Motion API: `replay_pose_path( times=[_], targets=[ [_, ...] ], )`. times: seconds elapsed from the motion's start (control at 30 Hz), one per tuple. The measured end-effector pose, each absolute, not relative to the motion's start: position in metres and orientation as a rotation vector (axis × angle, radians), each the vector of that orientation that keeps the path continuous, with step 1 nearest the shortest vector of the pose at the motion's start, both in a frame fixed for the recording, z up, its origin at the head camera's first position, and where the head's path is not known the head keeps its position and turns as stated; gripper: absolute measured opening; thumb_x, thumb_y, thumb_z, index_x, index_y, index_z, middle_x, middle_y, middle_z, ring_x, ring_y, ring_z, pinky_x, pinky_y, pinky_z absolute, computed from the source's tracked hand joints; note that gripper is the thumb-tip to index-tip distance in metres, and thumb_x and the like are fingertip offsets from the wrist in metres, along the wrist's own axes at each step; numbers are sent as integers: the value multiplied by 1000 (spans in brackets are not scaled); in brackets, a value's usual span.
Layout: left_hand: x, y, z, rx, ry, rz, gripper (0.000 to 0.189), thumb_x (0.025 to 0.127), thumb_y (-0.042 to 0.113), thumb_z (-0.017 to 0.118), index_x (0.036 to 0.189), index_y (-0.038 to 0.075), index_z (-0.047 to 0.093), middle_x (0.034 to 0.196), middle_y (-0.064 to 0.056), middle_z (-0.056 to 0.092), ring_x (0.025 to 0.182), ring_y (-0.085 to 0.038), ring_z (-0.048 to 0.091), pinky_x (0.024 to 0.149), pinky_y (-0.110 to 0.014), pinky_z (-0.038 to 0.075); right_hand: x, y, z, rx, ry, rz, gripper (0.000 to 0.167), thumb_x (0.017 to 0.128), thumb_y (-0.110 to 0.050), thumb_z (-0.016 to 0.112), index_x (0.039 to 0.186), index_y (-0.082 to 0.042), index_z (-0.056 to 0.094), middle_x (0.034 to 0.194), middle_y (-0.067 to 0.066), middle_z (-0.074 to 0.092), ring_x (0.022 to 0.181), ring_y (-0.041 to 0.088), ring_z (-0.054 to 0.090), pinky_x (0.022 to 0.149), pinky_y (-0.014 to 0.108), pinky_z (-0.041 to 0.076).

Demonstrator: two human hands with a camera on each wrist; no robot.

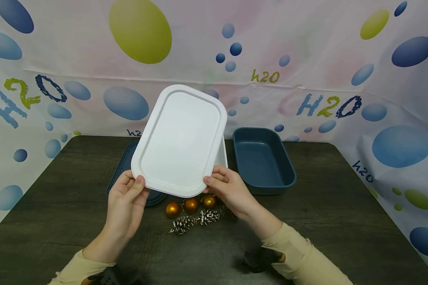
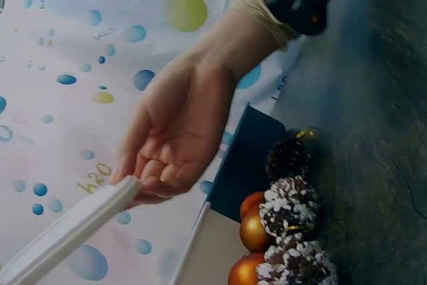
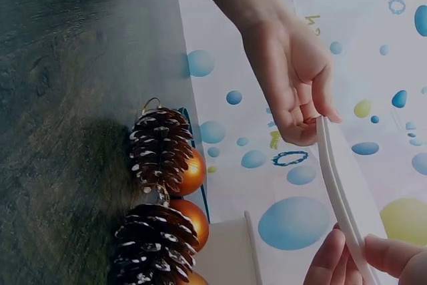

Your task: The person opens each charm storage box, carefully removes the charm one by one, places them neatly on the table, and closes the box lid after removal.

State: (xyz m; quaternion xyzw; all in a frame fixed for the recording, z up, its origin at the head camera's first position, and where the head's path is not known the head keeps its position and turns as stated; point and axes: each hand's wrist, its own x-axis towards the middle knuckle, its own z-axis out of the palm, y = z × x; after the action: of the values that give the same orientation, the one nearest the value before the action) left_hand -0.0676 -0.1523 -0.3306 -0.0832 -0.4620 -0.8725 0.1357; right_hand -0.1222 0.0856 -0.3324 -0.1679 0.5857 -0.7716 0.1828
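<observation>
Both hands hold up a white rectangular lid (image 1: 180, 138), tilted above the table. My left hand (image 1: 126, 206) pinches its lower left corner, thumb on top. At the lower right corner my right hand (image 1: 232, 192) pinches the rim between thumb and fingers. The left wrist view shows the right hand (image 2: 177, 135) on the edge of the lid (image 2: 73, 228); the right wrist view shows the left hand (image 3: 287, 71) on it. Behind the lid stands a white container (image 1: 222, 154), mostly hidden in the head view.
An open blue container (image 1: 264, 158) stands to the right. A blue lid (image 1: 119, 170) lies at left, partly covered. Nearer me are three orange balls (image 1: 190, 205) and frosted pine cones (image 1: 208, 217) on the dark table (image 1: 324, 206). A patterned sheet (image 1: 306, 39) hangs behind.
</observation>
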Motion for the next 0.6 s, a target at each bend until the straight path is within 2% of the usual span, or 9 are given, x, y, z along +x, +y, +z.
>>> replay_pose_path(
  times=[0.27, 0.43, 0.6],
  targets=[
    [-67, -153, -333, -220, -1577, -2406, 8, 99, 1, 47, 107, 1, 46, 102, -9, 51, 90, -14, 55, 82, -23, 49, -124, 95, -328, -548, 1661, -2205, 33, 95, 0, 54, 125, 12, 48, 103, 11, 66, 85, 17, 61, 76, 27, 50],
    [-73, -159, -324, -231, -1751, -2339, 19, 99, 4, 47, 118, 0, 42, 105, -11, 52, 90, -14, 55, 81, -23, 48, -126, 102, -324, -552, 1652, -2202, 30, 95, 2, 52, 123, 13, 48, 101, 10, 67, 84, 16, 61, 75, 25, 50],
    [-85, -166, -315, -256, -1855, -2328, 34, 102, 15, 47, 129, -3, 37, 116, -14, 47, 96, -16, 53, 83, -21, 48, -128, 107, -323, -544, 1629, -2169, 30, 94, 2, 53, 122, 13, 47, 99, 10, 67, 82, 16, 60, 74, 26, 49]
  ],
)
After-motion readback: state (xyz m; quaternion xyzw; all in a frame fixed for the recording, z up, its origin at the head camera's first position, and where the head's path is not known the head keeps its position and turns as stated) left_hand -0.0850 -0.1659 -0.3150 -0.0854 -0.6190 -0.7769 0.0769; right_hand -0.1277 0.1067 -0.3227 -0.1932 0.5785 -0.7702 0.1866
